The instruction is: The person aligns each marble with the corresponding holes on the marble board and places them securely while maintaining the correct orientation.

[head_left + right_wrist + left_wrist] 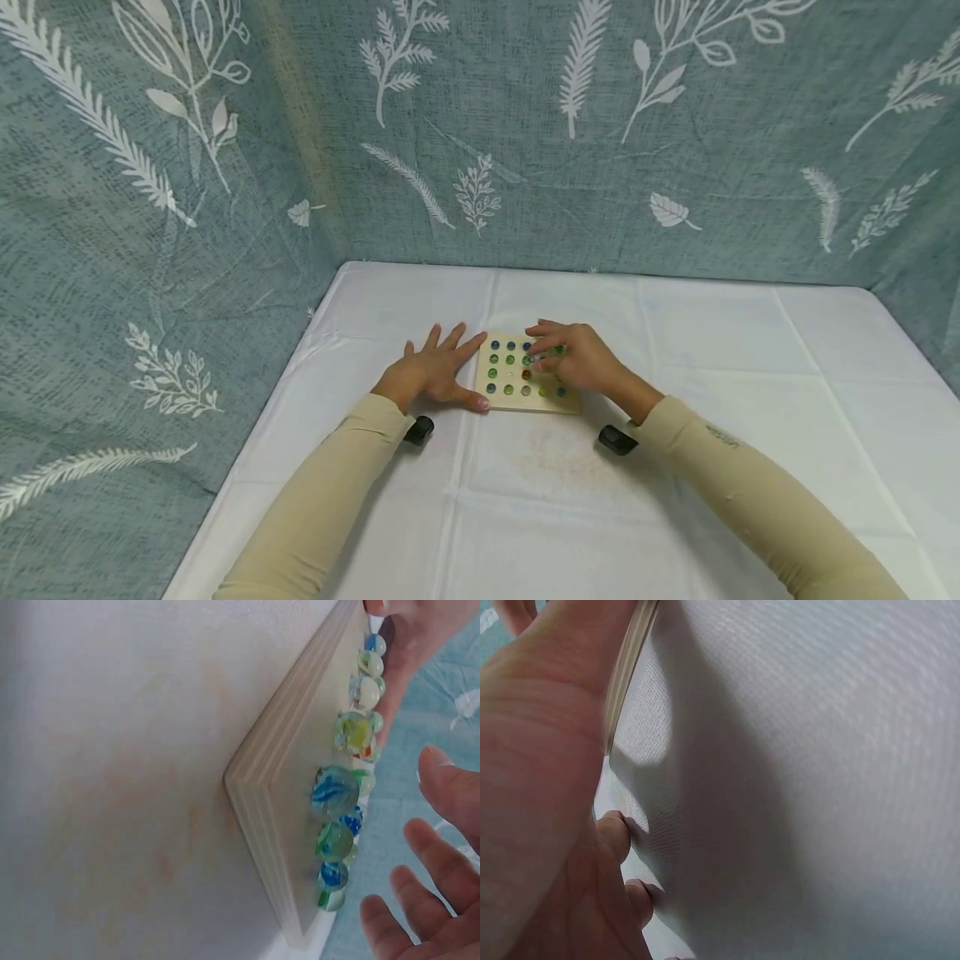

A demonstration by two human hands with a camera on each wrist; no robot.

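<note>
A light wooden board [534, 403] lies flat on the table, topped with rows of glass marbles [335, 790] in blue, green, yellow and clear. Fingers spread, my left hand [432, 372] rests at the board's left side, with its thumb at the near corner and its index finger at the far corner. Over the right part of the board hangs my right hand [583, 360], hiding some marbles in the head view. Its thumb [450, 787] and fingers stand apart in the right wrist view, with nothing between them. An amber marble [527, 376] sits just below its fingertips.
A white cloth [750, 400] with fold lines covers the table, and a faint brownish stain [562, 458] marks it in front of the board. Blue-green leaf-patterned curtains [525, 200] hang behind and to the left. Black wrist cameras [618, 439] sit under both wrists.
</note>
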